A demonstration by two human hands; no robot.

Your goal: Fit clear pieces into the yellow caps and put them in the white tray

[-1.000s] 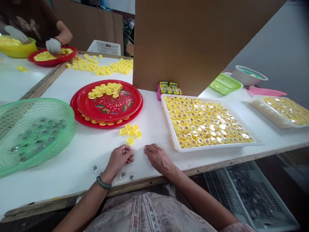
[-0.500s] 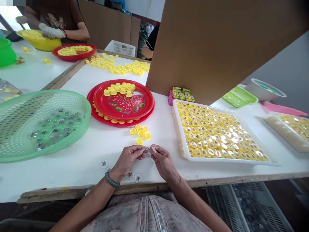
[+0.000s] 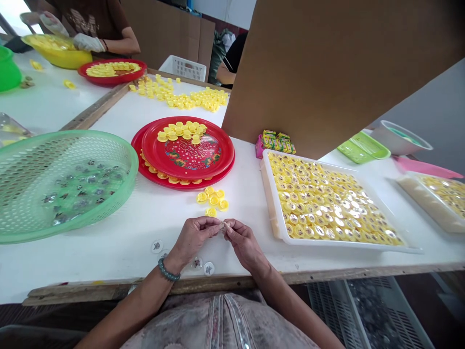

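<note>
My left hand (image 3: 192, 240) and my right hand (image 3: 246, 243) meet fingertip to fingertip above the white table (image 3: 119, 257). Both pinch one small clear disc (image 3: 224, 227), partly hidden by the fingers. Just beyond them lie several yellow cups (image 3: 212, 198). Several clear discs with dark prints (image 3: 209, 268) lie beside and below my left wrist. To the right, a white tray (image 3: 267, 194) is filled with rows of yellow cups bearing printed discs. Behind the loose cups, a red plate (image 3: 174, 162) holds yellow cups and rests on another red plate with more cups.
A green basket (image 3: 129, 179) with clear discs stands left. A cardboard panel (image 3: 308, 72) rises behind small packets (image 3: 278, 143). At back left, a person's gloved hands (image 3: 88, 42) are at a yellow basin (image 3: 69, 59). A wooden edge (image 3: 290, 277) runs along the front.
The view has shifted slightly. My fingertips have drawn closer together around the small disc. The other person's gloved hands have moved apart, one lifted above the basin.
</note>
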